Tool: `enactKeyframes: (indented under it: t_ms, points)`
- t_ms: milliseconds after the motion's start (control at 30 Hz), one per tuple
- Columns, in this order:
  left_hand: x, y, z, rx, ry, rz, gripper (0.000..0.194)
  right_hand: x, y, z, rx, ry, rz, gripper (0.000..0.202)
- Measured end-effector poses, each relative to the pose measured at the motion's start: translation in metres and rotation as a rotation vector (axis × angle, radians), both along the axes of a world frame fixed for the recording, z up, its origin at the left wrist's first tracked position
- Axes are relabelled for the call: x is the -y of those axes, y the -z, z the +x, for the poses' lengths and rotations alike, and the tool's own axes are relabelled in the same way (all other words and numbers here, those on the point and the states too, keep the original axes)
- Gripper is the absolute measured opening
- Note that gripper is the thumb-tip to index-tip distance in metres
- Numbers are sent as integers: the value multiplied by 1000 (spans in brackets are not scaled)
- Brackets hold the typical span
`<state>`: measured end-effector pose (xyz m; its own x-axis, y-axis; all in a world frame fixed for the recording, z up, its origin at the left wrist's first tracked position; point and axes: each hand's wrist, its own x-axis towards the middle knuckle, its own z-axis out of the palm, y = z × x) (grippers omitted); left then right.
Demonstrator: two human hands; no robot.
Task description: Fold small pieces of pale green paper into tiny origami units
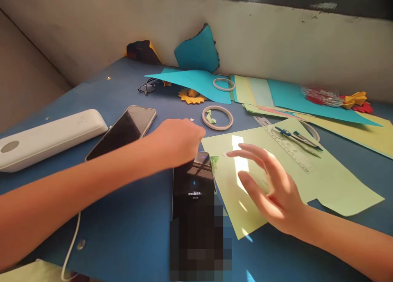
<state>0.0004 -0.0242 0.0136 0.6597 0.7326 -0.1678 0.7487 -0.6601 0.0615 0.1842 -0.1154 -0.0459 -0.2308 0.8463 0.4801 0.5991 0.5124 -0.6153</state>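
Observation:
My left hand (179, 142) is closed, its fingers curled down over the top end of a dark phone (193, 186) with a lit Bluetooth symbol. Whatever the fingers may hold is hidden. My right hand (276, 188) hovers over a light green paper sheet (331, 179), thumb and fingers apart. A tiny whitish bit shows at its fingertip, too small to name. Between the hands, a small folded green paper piece (215, 161) sits by the phone's edge. Just beyond is a tape roll (217, 127) with green paper scraps inside its ring.
A clear ruler (284, 145) and a compass (297, 141) lie on the green sheet. To the left are another phone (123, 130) and a long white case (52, 138). Coloured papers (288, 95), a second tape roll (224, 84), glasses (147, 86) and a yellow paper flower (192, 96) lie farther back.

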Motion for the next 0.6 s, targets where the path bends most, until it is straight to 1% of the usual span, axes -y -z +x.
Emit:
enactKeyframes:
  t_ms: [33, 67, 100, 133, 167, 200, 233, 267, 300, 333, 400, 500, 600]
  points:
    - [21, 2, 3, 5, 62, 93, 13, -2, 0, 0, -57, 60, -59, 40]
    - [45, 5, 7, 15, 201, 137, 11, -4, 0, 0, -135, 91, -121, 37]
    - [70, 11, 9, 71, 360, 216, 12, -6, 0, 0, -205, 99, -195, 34]
    - [94, 18, 11, 145, 488, 319, 14, -8, 0, 1, -268, 116, -258, 29]
    - [115, 26, 12, 150, 529, 366, 18, -9, -1, 2, -320, 125, -313, 25]
    - [133, 33, 13, 187, 575, 432, 13, -10, -1, 3, -368, 130, -362, 23]
    - [146, 40, 13, 226, 547, 544, 9, -10, -2, 4, -404, 130, -388, 23]
    - [155, 44, 13, 228, 509, 614, 12, -10, -2, 5, -418, 125, -390, 23]
    - [159, 46, 13, 196, 498, 640, 15, -10, -2, 5, -426, 118, -388, 23]
    - [162, 46, 12, 141, 506, 633, 13, -10, -2, 5, -431, 113, -385, 23]
    - [162, 41, 9, 70, 512, 629, 10, -9, -1, 6, -442, 105, -386, 23]
    - [164, 31, 3, -11, 487, 631, 15, -10, 1, 5, -461, 99, -399, 23]
    - [168, 28, 0, -65, 456, 663, 19, -11, 1, 4, -474, 97, -408, 23]
